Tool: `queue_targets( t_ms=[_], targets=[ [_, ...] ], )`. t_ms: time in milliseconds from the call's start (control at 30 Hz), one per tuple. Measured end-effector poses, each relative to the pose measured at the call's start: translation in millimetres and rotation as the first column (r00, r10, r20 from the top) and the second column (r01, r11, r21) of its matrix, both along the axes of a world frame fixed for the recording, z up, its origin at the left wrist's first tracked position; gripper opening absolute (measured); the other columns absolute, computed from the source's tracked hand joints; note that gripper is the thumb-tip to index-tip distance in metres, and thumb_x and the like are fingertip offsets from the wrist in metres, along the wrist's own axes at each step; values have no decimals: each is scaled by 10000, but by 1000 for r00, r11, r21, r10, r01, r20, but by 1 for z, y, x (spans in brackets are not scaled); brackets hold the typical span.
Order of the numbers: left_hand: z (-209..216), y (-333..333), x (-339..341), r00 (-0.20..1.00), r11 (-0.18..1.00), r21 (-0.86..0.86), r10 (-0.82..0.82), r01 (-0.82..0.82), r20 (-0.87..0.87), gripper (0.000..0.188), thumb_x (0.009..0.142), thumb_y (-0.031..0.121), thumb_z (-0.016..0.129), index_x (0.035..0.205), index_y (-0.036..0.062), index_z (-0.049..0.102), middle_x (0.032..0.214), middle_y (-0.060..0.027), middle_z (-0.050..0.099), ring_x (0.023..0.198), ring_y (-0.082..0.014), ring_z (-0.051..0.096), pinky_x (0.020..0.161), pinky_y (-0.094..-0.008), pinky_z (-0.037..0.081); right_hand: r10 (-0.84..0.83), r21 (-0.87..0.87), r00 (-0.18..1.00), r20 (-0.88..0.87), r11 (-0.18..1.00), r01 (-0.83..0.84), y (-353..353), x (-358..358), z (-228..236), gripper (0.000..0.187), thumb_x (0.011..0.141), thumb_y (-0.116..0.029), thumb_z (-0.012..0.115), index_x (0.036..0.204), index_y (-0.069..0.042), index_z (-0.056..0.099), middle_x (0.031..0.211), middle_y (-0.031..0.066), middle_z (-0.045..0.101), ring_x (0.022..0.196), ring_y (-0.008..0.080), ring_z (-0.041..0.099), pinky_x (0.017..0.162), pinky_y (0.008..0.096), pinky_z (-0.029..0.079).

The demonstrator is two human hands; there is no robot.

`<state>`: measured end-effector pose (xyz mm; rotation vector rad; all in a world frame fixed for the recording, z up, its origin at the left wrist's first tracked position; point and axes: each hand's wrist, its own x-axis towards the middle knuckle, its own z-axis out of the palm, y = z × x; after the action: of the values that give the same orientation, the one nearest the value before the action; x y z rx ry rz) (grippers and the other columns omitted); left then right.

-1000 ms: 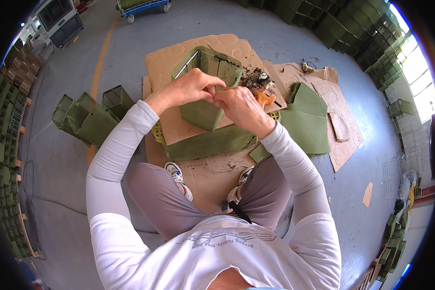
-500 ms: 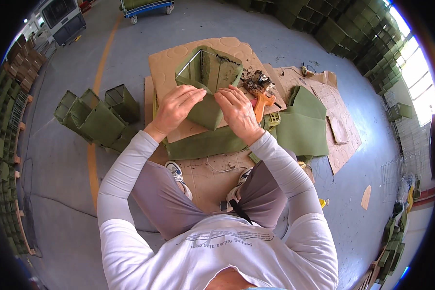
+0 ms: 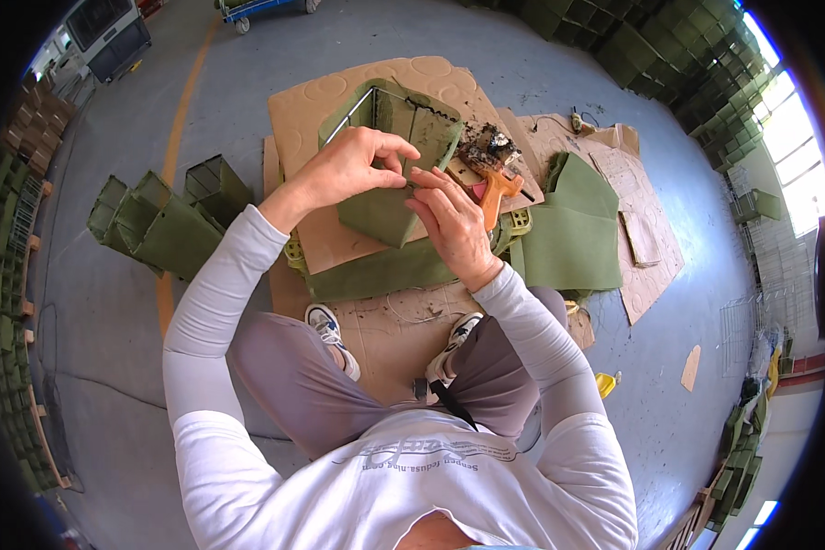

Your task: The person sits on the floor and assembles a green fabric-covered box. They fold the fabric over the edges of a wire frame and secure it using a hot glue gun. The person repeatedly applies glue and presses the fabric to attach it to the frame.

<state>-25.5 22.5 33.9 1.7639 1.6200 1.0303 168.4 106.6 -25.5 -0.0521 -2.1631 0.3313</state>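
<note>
A green fabric box [image 3: 385, 216] on a wire frame stands in front of me, its open top tilted toward the far side. At its near rim, my right hand [image 3: 453, 220] is closed with the fingers pressed together on the fabric edge. Above the rim hovers my left hand [image 3: 357, 165], thumb and forefinger apart, close to the right fingertips. Beside the box on the right lies an orange glue gun [image 3: 498, 194], its nozzle end by dark, crusted residue.
A cardboard sheet [image 3: 298, 119] lies under the box, over a yellow-green plastic crate [image 3: 521, 223]. Flat green fabric [image 3: 573, 238] lies to the right. More green boxes [image 3: 170, 229] stand on the floor at left. Stacked green boxes [image 3: 651, 64] line the far right.
My left hand has shifted inward and its thumb and forefinger have parted from the rim. The right hand stays at the rim. My view has shifted slightly.
</note>
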Motion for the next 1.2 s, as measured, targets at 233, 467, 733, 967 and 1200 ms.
queue_targets(
  t_ms=[233,467,733,967,1200],
  targets=[
    [-3,12,-6,991,984,-172,-32,54,128,397,800,47,747,1173,-51,655,767,-36,696,740,-103,632,720,-278,506,34,33,999,-28,999,-33,1,-2,-3,201,806,-11,729,944,9,584,1078,129,647,976,319,665,1006,450,527],
    [5,24,-6,999,937,-348,-16,33,51,386,796,22,701,1164,-70,629,754,-16,672,745,-69,600,711,-250,470,20,82,1000,13,996,-21,0,-4,-1,220,804,-53,707,984,3,594,1086,129,649,992,301,667,994,445,525],
    [6,15,-2,957,977,31,214,-212,-194,220,815,37,724,1028,-9,693,808,-34,686,752,-117,627,725,-288,503,-94,143,992,86,986,81,-7,-12,5,273,711,18,645,983,8,631,1046,135,653,954,324,645,939,432,520],
    [-28,-46,4,803,680,729,392,76,-449,242,739,-44,768,954,30,686,946,-75,714,868,-241,680,720,-334,571,-91,112,987,133,991,76,-6,-11,14,237,663,2,652,888,-22,581,880,106,591,859,302,577,795,400,478],
    [-50,-30,8,798,629,765,387,138,-462,233,762,-1,715,992,10,679,937,-75,693,873,-232,677,753,-329,576,-86,102,989,124,992,73,-9,-15,12,190,687,2,636,867,-25,583,841,105,583,832,304,579,778,405,477]
  ],
)
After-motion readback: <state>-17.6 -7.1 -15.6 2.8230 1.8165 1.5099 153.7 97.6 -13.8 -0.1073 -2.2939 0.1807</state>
